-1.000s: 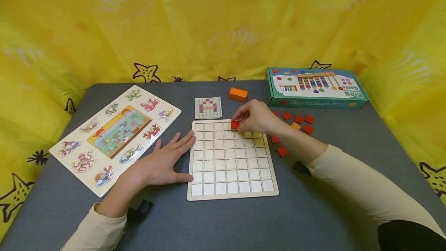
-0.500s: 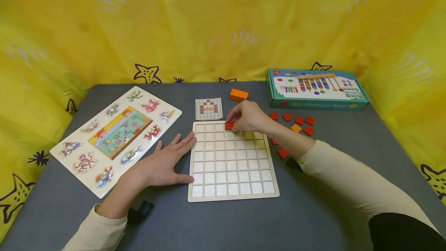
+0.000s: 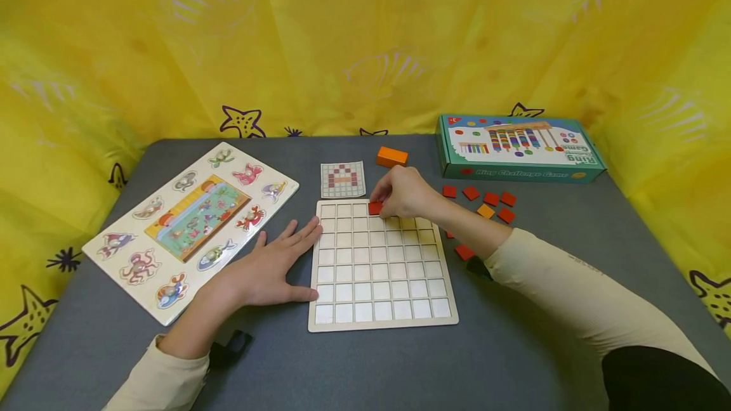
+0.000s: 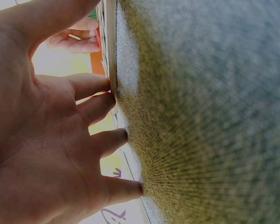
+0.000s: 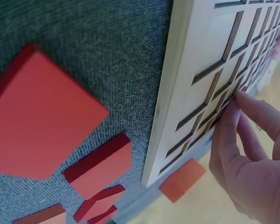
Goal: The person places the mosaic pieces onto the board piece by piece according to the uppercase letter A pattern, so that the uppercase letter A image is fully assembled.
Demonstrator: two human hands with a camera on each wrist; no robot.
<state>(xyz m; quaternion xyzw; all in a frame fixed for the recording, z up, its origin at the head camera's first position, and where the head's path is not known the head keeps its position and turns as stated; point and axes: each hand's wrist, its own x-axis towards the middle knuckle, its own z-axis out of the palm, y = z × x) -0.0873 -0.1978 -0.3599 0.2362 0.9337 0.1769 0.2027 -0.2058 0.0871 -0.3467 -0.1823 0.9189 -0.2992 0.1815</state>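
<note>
A pale wooden grid board (image 3: pixel 382 326) lies flat on the grey table. At the far row of its cells, near the middle, my right hand (image 3: pixel 407 194) pinches a small red square tile (image 3: pixel 375 208) between thumb and fingers. Only a sliver of that tile shows past the fingertips in the right wrist view. My left hand (image 3: pixel 273 266) rests with fingers spread, its fingertips and thumb at the board's left edge. The left wrist view shows the palm and straight fingers (image 4: pixel 109 141) reaching the cloth and the board's side.
Several loose red tiles (image 3: pixel 506 215) and an orange tile (image 3: pixel 485 210) lie right of the board. Behind it are a pattern card (image 3: pixel 342 191) and an orange block (image 3: pixel 392 156). A green game box (image 3: pixel 522 173) stands back right; a sea-animal puzzle (image 3: pixel 165 208) lies left.
My right hand has moved slightly left along the far row with the red tile, which now sits lower, in the middle cell. My left hand has stayed at the board's edge.
</note>
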